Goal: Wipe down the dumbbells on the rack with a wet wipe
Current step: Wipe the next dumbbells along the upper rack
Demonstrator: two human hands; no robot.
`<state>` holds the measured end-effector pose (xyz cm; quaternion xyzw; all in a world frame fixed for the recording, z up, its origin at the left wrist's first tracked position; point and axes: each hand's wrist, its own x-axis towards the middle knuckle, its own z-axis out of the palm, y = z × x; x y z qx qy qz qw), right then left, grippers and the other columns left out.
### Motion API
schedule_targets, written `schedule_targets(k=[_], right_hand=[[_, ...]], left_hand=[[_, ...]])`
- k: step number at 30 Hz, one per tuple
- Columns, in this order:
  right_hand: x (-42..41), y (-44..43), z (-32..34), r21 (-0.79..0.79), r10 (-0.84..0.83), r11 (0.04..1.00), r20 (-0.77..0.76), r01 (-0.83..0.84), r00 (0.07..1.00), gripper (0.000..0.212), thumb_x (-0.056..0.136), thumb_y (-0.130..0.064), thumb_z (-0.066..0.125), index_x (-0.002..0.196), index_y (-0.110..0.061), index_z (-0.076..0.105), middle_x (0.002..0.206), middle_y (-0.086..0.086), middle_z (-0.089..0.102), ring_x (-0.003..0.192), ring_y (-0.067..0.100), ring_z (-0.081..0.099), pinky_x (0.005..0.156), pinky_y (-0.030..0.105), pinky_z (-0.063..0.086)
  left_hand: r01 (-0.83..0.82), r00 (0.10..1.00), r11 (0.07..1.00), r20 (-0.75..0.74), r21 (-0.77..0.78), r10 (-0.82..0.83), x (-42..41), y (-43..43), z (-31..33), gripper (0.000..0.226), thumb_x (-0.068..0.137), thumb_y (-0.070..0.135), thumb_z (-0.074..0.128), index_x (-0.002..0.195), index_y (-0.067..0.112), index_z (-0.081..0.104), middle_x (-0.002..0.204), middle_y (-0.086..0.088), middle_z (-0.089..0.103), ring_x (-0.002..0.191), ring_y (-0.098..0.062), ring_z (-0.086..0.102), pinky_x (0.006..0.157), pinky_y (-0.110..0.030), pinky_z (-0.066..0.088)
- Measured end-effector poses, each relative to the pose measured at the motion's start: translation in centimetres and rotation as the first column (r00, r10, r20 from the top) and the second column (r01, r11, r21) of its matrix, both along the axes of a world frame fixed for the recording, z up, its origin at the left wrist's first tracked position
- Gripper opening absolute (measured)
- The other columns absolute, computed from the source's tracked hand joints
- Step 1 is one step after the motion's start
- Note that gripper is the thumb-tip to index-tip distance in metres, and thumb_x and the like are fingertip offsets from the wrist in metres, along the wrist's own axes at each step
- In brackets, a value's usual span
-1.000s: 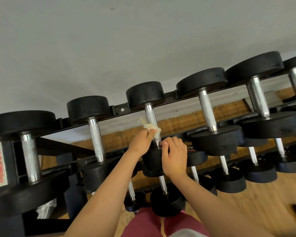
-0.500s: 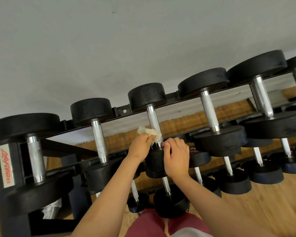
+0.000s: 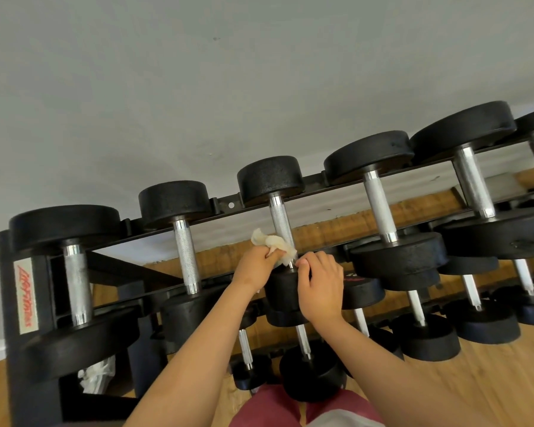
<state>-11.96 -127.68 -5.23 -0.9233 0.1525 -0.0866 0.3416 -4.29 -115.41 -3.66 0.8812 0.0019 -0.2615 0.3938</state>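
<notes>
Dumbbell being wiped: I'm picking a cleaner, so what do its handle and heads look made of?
Handle: silvery knurled metal, likely chromed steel, given its crosshatch and shine. Heads: matte black, pebbled; rubber coating or painted iron, I cannot tell which.

Two bare forearms reach up and forward from the lower edge of the view, the left rising from bottom centre, the right coming in from the lower right, and they converge mid-frame. The left hand (image 3: 255, 266) is closed in a loose fist, its fingers pinching a crumpled wet wipe (image 3: 273, 243) against the lower end of a dumbbell (image 3: 280, 221) handle. Just beside it, the right hand (image 3: 321, 286) curls over that dumbbell's near head, back of the hand toward the camera, thumb pointing at the handle. The hands are nearly touching; both wrists look straight.
</notes>
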Motion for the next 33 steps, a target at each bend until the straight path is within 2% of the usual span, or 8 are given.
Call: schedule_targets(k=[4, 8, 11, 15, 21, 24, 30, 33], right_hand=[[0.0, 0.0, 0.0, -0.006, -0.001, 1.0, -0.004, 0.001, 1.0, 0.045, 0.096, -0.035, 0.024, 0.089, -0.017, 0.065, 0.087, -0.005, 0.058, 0.088, 0.015, 0.05, 0.083, 0.037, 0.041], [0.0, 0.0, 0.0, -0.007, -0.001, 1.0, -0.002, 0.001, 1.0, 0.044, 0.096, -0.034, 0.024, 0.089, -0.018, 0.064, 0.087, -0.006, 0.057, 0.088, 0.014, 0.05, 0.083, 0.036, 0.04], [0.0, 0.0, -0.1, -0.018, -0.004, 1.0, -0.009, 0.004, 1.0, 0.043, 0.096, -0.034, 0.023, 0.088, -0.018, 0.063, 0.085, -0.006, 0.055, 0.086, 0.014, 0.049, 0.082, 0.037, 0.042], [0.1, 0.0, -0.1, -0.021, -0.004, 1.0, -0.005, 0.004, 1.0, 0.045, 0.097, -0.034, 0.023, 0.092, -0.017, 0.064, 0.086, -0.004, 0.056, 0.087, 0.016, 0.051, 0.082, 0.038, 0.043], [0.0, 0.0, -0.2, -0.022, -0.005, 1.0, -0.001, 0.005, 1.0, 0.044, 0.097, -0.034, 0.024, 0.091, -0.018, 0.064, 0.087, -0.004, 0.056, 0.088, 0.016, 0.051, 0.082, 0.038, 0.043], [0.0, 0.0, -0.2, -0.018, -0.011, 1.0, 0.005, 0.011, 1.0, 0.042, 0.097, -0.032, 0.025, 0.088, -0.017, 0.063, 0.086, -0.004, 0.056, 0.086, 0.017, 0.051, 0.081, 0.04, 0.044], [-0.1, -0.1, -0.2, -0.009, -0.012, 1.0, 0.009, 0.012, 1.0, 0.041, 0.096, -0.032, 0.026, 0.086, -0.018, 0.063, 0.085, -0.004, 0.055, 0.085, 0.016, 0.05, 0.082, 0.04, 0.044], [0.0, 0.0, -0.1, -0.003, -0.012, 1.0, 0.011, 0.012, 1.0, 0.04, 0.096, -0.032, 0.026, 0.084, -0.018, 0.061, 0.083, -0.005, 0.055, 0.084, 0.017, 0.05, 0.081, 0.041, 0.045]], left_hand=[[-0.255, 0.964, 0.967, 0.085, 0.031, 0.251, -0.3, 0.0, -0.2, 0.036, 0.084, 0.04, 0.072, 0.106, 0.013, 0.061, 0.101, 0.0, 0.062, 0.09, -0.015, 0.058, 0.067, -0.023, 0.043], [-0.374, 0.893, 0.925, 0.244, -0.062, 0.377, -0.6, -0.8, 0.6, 0.046, 0.075, 0.024, 0.083, 0.102, 0.016, 0.047, 0.102, -0.001, 0.052, 0.089, -0.013, 0.052, 0.065, -0.013, 0.038], [-0.335, 0.931, 0.922, 0.078, -0.195, 0.355, -0.6, -1.9, 0.7, 0.038, 0.08, 0.012, 0.078, 0.111, 0.012, 0.057, 0.104, 0.001, 0.061, 0.094, -0.011, 0.059, 0.071, -0.011, 0.046], [-0.284, 0.958, 0.939, -0.102, -0.194, 0.269, -0.2, -2.8, 0.3, 0.037, 0.082, 0.018, 0.077, 0.115, 0.007, 0.064, 0.108, -0.005, 0.068, 0.103, -0.019, 0.064, 0.085, -0.028, 0.052], [-0.226, 0.973, 0.964, 0.011, -0.143, 0.23, -0.4, -1.8, 0.2, 0.025, 0.08, 0.02, 0.078, 0.101, 0.01, 0.071, 0.094, 0.0, 0.071, 0.088, -0.012, 0.065, 0.075, -0.022, 0.051], [-0.19, 0.98, 0.977, 0.045, -0.096, 0.195, -0.4, -1.3, -0.1, 0.02, 0.08, 0.021, 0.079, 0.095, 0.009, 0.073, 0.092, -0.005, 0.073, 0.087, -0.015, 0.067, 0.078, -0.03, 0.055], [-0.12, 0.993, 0.983, -0.008, -0.137, 0.12, 0.0, 0.5, 0.1, 0.024, 0.076, 0.015, 0.082, 0.098, 0.011, 0.073, 0.095, 0.0, 0.072, 0.089, -0.01, 0.066, 0.079, -0.024, 0.053], [-0.098, 0.991, 0.979, -0.107, -0.18, 0.079, 0.4, 0.3, 0.2, 0.031, 0.075, 0.017, 0.083, 0.104, 0.011, 0.072, 0.099, -0.001, 0.073, 0.094, -0.012, 0.068, 0.085, -0.029, 0.055]])
